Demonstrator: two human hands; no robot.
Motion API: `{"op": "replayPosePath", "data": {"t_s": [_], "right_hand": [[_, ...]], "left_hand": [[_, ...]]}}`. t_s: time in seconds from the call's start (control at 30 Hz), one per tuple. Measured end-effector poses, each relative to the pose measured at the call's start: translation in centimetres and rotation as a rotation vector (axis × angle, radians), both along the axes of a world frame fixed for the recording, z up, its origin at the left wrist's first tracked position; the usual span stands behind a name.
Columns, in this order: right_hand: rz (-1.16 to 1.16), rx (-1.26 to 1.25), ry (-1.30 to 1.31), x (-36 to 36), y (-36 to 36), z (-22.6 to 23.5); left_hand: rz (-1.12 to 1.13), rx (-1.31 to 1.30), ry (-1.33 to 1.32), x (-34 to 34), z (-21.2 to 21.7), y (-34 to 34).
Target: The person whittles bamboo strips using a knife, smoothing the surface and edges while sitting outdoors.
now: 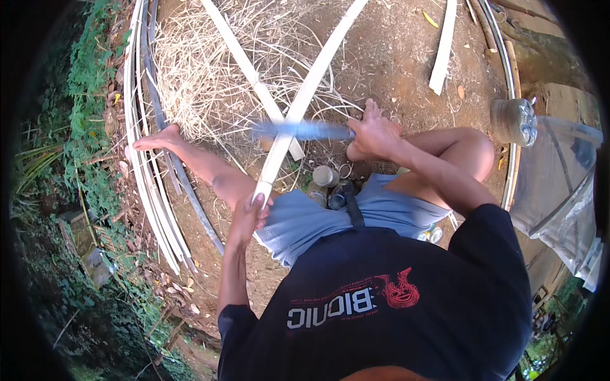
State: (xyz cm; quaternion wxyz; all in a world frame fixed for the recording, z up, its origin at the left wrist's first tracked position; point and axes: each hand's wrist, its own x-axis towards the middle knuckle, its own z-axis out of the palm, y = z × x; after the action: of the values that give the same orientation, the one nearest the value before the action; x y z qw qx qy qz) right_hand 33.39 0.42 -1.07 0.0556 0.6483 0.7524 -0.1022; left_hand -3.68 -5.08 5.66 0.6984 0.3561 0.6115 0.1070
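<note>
Seated on bare soil: left hand [249, 213] clenched around near end of pale bamboo strip [305, 92], which slants up and away over dry shavings [190, 70]. Right hand [373, 134] fisted on handle of blurred blade [298, 131], crossing strip mid-length. Judged best: shave away from body, shallow angle, strip held firm, left fingers well below blade.

A pale cream strip [298, 105] is crossed by a blurred blue-grey blade [298, 131]; light blue shorts [305, 219] and a black shirt [381, 305] are worn.
</note>
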Motion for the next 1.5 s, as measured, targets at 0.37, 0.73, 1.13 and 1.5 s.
{"op": "replayPosePath", "data": {"t_s": [0.37,0.73,1.13,1.5], "right_hand": [[-0.264,-0.077,0.176,5.4,4.1,-0.9],[-0.538,-0.133,0.142,9.5,6.9,-3.7],[-0.413,-0.140,0.379,3.6,-1.6,-1.2],[-0.448,-0.201,0.375,4.6,-0.3,1.4]], "left_hand": [[0.016,-0.024,0.002,-2.3,1.8,-3.2],[0.015,-0.051,-0.002,-0.4,2.2,-2.2],[0.125,-0.159,-0.261,0.6,0.8,1.1],[0.095,-0.166,-0.175,0.2,1.6,0.8]]}}
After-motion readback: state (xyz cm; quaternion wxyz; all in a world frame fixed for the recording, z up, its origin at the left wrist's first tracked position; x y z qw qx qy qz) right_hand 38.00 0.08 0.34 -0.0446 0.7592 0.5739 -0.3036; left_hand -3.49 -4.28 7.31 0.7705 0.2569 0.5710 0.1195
